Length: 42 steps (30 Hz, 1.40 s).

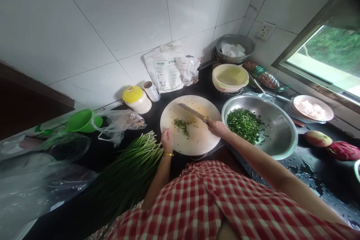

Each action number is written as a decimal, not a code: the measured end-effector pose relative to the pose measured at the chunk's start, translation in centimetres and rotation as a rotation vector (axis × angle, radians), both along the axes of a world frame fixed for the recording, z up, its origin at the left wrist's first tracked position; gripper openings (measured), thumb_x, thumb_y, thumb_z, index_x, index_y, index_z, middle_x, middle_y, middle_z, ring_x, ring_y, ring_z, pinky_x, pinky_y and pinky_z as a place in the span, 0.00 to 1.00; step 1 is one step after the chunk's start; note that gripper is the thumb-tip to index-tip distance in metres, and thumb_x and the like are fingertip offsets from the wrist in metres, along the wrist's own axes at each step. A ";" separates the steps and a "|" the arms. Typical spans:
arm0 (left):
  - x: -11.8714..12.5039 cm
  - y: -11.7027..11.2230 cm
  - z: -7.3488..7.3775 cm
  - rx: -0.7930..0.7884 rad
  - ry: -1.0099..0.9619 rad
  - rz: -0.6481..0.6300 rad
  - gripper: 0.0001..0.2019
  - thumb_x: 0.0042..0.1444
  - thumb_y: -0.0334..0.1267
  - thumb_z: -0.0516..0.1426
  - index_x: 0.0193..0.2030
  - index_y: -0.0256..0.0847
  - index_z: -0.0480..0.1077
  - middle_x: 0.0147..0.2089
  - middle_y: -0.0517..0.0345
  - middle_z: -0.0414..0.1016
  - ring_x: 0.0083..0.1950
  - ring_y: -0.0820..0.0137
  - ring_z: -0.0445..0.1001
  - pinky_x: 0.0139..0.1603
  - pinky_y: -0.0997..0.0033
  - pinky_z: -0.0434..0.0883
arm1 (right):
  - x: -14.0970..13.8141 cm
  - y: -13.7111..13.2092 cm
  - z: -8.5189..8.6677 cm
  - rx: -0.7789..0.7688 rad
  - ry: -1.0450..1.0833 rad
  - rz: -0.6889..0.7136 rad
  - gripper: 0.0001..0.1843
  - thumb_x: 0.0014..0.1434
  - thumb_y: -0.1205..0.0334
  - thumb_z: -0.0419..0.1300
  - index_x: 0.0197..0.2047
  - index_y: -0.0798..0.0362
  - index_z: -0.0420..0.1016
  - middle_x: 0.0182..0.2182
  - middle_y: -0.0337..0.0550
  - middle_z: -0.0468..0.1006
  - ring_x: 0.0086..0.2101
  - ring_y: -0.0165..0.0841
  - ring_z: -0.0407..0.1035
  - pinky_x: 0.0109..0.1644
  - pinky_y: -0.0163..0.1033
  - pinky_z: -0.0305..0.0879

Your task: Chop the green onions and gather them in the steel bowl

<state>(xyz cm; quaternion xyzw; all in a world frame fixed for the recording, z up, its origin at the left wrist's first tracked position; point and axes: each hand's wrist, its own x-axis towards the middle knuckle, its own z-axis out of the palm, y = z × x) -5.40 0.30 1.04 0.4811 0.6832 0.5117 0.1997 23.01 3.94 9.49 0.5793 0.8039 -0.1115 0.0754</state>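
Right under you, your red checked clothing (185, 202) fills the bottom of the view, and at your left sprawls a bunch of green stalks (135, 161), pale ends reaching up beside your left hand (167, 140). The stalks' dark ends sink into shadow; hard to trace. That left hand is at the near-left rim of the round cutting board (197, 146), fingers curled in, and I can't tell whether they pinch anything. Over on the board's right, your right hand (218, 128) is closed around the handle of the knife (192, 111), blade slanting away to the far left, past the chopped scraps (182, 125). Watch it: a careless swing back toward the near-left rim could catch those left fingers, and a hard sweep might flick scraps off the board. Whether the blade touches the board, I can't make out.

Just beside the board, the steel bowl (281, 142) holds a heap of chopped greens (243, 123); your forearm hides part of its near rim, so an elbow bump could jolt it, and the wet counter (309, 180) might let it slide. Farther back stand the yellow-lidded jar (137, 97) and yellow basket (230, 77), then a dark pan (249, 47) whose white contents are unclear.
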 end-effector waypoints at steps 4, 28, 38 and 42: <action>0.0 0.0 0.2 -0.025 -0.023 0.001 0.15 0.57 0.43 0.48 0.38 0.38 0.73 0.41 0.49 0.74 0.45 0.66 0.72 0.51 0.63 0.68 | -0.6 2.6 -0.5 -0.041 0.004 -0.201 0.22 0.61 0.61 0.45 0.58 0.56 0.58 0.39 0.52 0.77 0.37 0.39 0.72 0.35 0.37 0.59; -2.3 1.2 1.1 0.028 -0.151 0.142 0.15 0.59 0.41 0.44 0.39 0.39 0.69 0.52 0.47 0.71 0.55 0.68 0.67 0.59 0.65 0.62 | -0.1 -3.8 0.7 -0.065 0.094 0.178 0.19 0.61 0.60 0.46 0.55 0.51 0.62 0.35 0.45 0.78 0.33 0.35 0.71 0.34 0.35 0.57; -0.4 3.0 0.6 0.014 -0.092 -0.025 0.16 0.60 0.42 0.45 0.40 0.39 0.71 0.53 0.46 0.70 0.57 0.66 0.66 0.61 0.64 0.60 | -1.1 -0.6 0.2 -0.082 0.015 -0.359 0.17 0.62 0.64 0.44 0.54 0.56 0.59 0.38 0.54 0.78 0.38 0.40 0.73 0.37 0.39 0.61; -0.8 2.7 0.4 0.021 -0.067 -0.027 0.15 0.59 0.42 0.45 0.40 0.39 0.71 0.53 0.45 0.70 0.57 0.66 0.67 0.60 0.63 0.61 | -2.6 -1.9 -0.1 -0.103 0.068 -0.214 0.21 0.61 0.64 0.46 0.57 0.52 0.58 0.38 0.49 0.78 0.37 0.38 0.73 0.36 0.37 0.60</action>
